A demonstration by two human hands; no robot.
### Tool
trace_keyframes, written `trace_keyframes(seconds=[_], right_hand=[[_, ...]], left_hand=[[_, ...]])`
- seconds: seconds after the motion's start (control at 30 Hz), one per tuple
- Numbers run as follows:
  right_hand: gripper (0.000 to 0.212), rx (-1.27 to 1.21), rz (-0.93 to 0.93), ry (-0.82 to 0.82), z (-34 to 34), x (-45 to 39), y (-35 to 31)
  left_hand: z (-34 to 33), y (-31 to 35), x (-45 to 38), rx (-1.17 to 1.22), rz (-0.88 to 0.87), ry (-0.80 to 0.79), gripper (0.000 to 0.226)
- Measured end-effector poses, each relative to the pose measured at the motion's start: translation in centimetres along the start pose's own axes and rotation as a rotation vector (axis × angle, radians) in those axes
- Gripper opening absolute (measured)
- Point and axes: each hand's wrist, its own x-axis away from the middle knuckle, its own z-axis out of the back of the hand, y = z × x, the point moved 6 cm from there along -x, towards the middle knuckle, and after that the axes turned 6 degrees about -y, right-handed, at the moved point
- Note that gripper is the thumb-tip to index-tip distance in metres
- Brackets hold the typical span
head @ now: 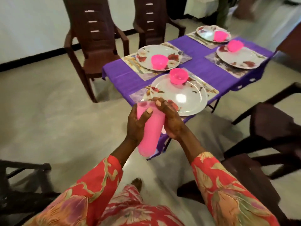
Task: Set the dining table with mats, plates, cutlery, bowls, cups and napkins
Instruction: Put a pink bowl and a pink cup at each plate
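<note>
A tall pink stack of cups is held in front of me, just short of the table's near corner. My left hand grips its left side, thumb across the front. On its right side my right hand wraps the stack, fingertips at the top rim. The purple-clothed table carries floral mats, each with a floral plate. The nearest plate has a pink bowl on its far edge. Another plate at the left holds a pink bowl.
Two more plates with pink bowls sit at the table's far end. Dark brown plastic chairs stand behind the table, another chair at right and one at lower left. Bare floor lies left of the table.
</note>
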Motion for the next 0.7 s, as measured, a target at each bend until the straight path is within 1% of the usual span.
trace_keyframes(seconds=[0.07, 0.13, 0.2, 0.27, 0.3, 0.33, 0.37, 0.4, 0.53, 0.63, 0.7], right_hand=[[0.040, 0.108, 0.025, 0.022, 2.1, 1.2, -1.8], [0.044, 0.164, 0.006, 0.042, 4.1, 2.2, -3.0], [0.035, 0.184, 0.003, 0.083, 6.3, 2.8, -3.9], [0.015, 0.195, 0.026, 0.124, 8.3, 3.1, -4.8], [0.008, 0.197, 0.036, 0.142, 9.3, 2.9, -5.4], [0.024, 0.208, 0.043, 0.153, 10.4, 2.6, -5.7], [0.034, 0.228, 0.042, 0.153, 11.2, 2.1, -6.2], [0.034, 0.238, 0.039, 0.153, 12.1, 1.5, -6.4], [0.016, 0.260, 0.023, 0.182, 15.5, -2.1, -8.2], [0.015, 0.298, -0.016, 0.166, 17.2, -5.5, -9.7], [0.015, 0.300, -0.010, 0.136, 17.9, -7.5, -10.8]], left_hand=[[-2.6, 0.3, -0.6, 0.049, 0.010, -0.085, 0.059], [-4.8, 0.5, -1.4, 0.043, 0.035, -0.153, 0.066], [-6.9, 0.4, -2.3, 0.030, 0.052, -0.204, 0.064], [-8.7, 0.0, -3.3, 0.044, 0.064, -0.249, 0.064], [-9.6, -0.1, -4.0, 0.046, 0.073, -0.271, 0.065], [-10.2, -0.2, -4.6, 0.044, 0.082, -0.287, 0.064], [-10.9, -0.3, -5.6, 0.047, 0.090, -0.304, 0.063], [-11.6, -0.5, -6.5, 0.056, 0.102, -0.322, 0.062], [-13.6, -0.7, -10.7, 0.081, 0.134, -0.378, 0.056], [-14.5, -0.4, -14.2, 0.093, 0.128, -0.361, 0.054], [-15.0, -0.3, -16.3, 0.100, 0.136, -0.350, 0.060]])
